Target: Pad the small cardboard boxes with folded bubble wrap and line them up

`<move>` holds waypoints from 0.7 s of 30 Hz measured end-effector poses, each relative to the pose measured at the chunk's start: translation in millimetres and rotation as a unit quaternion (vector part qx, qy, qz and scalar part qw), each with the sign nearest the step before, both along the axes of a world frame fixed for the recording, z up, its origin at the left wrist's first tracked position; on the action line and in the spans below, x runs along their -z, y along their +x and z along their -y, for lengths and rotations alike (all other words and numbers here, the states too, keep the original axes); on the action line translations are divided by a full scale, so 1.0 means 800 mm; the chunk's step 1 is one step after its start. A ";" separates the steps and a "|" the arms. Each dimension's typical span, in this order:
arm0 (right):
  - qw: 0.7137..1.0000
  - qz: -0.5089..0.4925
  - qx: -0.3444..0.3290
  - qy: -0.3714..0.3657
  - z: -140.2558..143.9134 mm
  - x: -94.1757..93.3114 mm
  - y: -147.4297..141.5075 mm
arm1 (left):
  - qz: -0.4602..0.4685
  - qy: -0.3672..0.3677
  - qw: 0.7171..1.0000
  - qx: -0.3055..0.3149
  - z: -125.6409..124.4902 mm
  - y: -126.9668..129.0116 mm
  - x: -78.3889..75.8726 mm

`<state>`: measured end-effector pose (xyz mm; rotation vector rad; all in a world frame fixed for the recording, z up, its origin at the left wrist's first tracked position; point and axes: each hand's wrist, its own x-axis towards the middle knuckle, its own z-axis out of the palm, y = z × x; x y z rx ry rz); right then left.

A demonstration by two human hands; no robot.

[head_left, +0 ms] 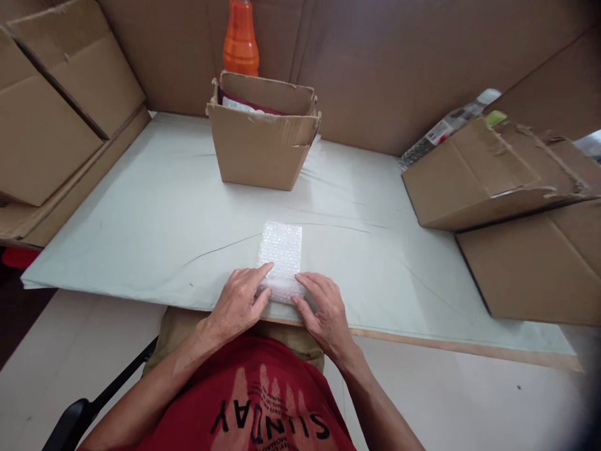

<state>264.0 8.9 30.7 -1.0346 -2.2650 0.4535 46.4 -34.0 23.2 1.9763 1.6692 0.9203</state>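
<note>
A small rectangle of clear bubble wrap (282, 247) lies flat on the table near its front edge. Its near end looks folded or thicker; whether anything is inside I cannot tell. My left hand (241, 294) grips its near left corner, the thumb low at the edge and the index finger stretched over the top. On the near right corner, my right hand (325, 307) has its thumb and fingertips closed on the wrap's edge.
The table (154, 207) has a pale green cover. At the back stands an open cardboard box (260, 150), with an orange bottle (241, 44) behind it. Cardboard boxes (469, 175) with a clear bottle (446, 128) stand right. More cardboard (47, 125) is at left.
</note>
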 end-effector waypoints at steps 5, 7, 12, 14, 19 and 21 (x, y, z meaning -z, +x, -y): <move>0.995 0.078 -0.039 0.055 -0.002 0.005 -0.003 | -0.049 0.050 0.996 -0.057 -0.013 0.001 0.004; 0.995 0.076 -0.050 0.047 -0.005 0.006 -0.006 | -0.038 0.075 0.996 -0.032 -0.006 0.000 0.002; 0.998 0.010 -0.049 -0.044 -0.006 0.000 -0.001 | 0.022 0.026 0.999 0.018 0.011 -0.003 -0.003; 0.999 0.005 -0.025 -0.029 -0.002 -0.002 0.003 | 0.015 0.008 1.000 -0.001 0.006 -0.003 -0.002; 0.996 0.061 -0.015 0.059 -0.002 0.000 -0.003 | -0.053 0.009 0.997 -0.064 -0.018 -0.003 0.000; 0.994 0.084 -0.042 0.050 -0.008 0.003 -0.010 | -0.036 0.008 0.995 -0.089 -0.018 -0.002 0.000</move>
